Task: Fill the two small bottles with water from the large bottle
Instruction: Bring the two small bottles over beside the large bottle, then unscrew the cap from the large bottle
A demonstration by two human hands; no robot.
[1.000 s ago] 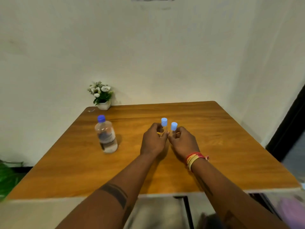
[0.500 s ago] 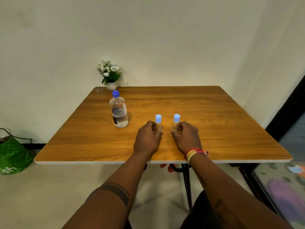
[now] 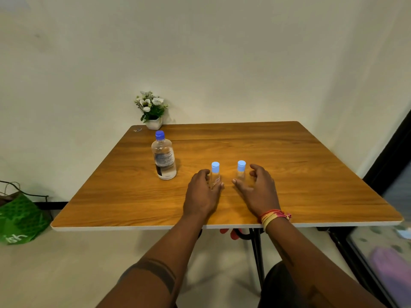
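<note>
Fingers of the left hand [image 3: 203, 192] wrap the left small bottle [image 3: 215, 174]. Right hand [image 3: 259, 187] lies open, its fingers apart from the right small bottle [image 3: 240, 172]. Large bottle [image 3: 164, 156] stands capped at ten o'clock.

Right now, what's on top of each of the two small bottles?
Each small bottle carries a light blue cap, shut. The left hand wraps one; the right hand is open beside the other. Contents cannot be judged.

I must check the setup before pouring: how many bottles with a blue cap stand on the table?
3. The large bottle stands left; one small bottle at the left hand; the other small bottle by the open right hand. None seems hidden.
</note>
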